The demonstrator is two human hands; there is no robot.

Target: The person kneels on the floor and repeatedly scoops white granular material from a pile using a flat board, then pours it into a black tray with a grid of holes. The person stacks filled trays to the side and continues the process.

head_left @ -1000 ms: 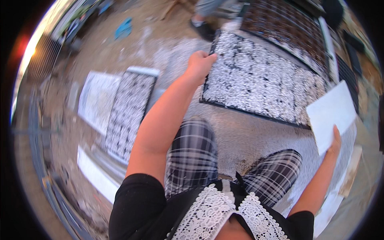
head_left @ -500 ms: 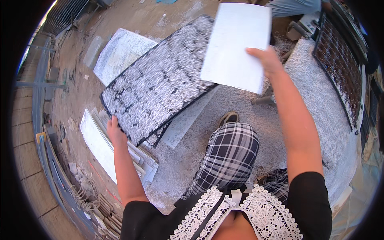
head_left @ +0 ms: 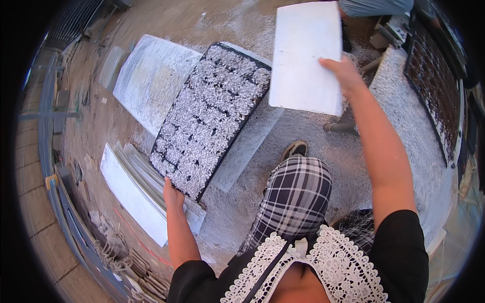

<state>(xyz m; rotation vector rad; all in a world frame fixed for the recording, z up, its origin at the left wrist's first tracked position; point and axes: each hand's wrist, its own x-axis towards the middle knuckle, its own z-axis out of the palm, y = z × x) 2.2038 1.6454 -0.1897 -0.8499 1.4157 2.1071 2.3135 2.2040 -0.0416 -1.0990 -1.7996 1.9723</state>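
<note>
My left hand (head_left: 174, 196) is closed on the near end of a black seedling tray (head_left: 209, 113). Pale grey-white granules fill the tray's cells, and dark cell walls show in rows between them. The tray slants away from me, its far end over a pale sheet (head_left: 250, 144) on the ground. My right hand (head_left: 344, 76) grips a plain white rectangular board (head_left: 305, 58) by its right edge, thumb on top and fingers hidden beneath. The board is up beside the tray's far right corner.
Left of the tray lies a granule-dusted white sheet (head_left: 149, 76). Nearer stands a stack of white boards (head_left: 134, 194). On the right, a surface heaped with granules (head_left: 404, 106) adjoins a dark celled tray (head_left: 437, 83). Another person's leg (head_left: 376, 7) shows at the far right.
The tray has swung to a steeper angle and come lower, with my left hand moving right and nearer. The white board has shifted slightly right, still in my right hand.
</note>
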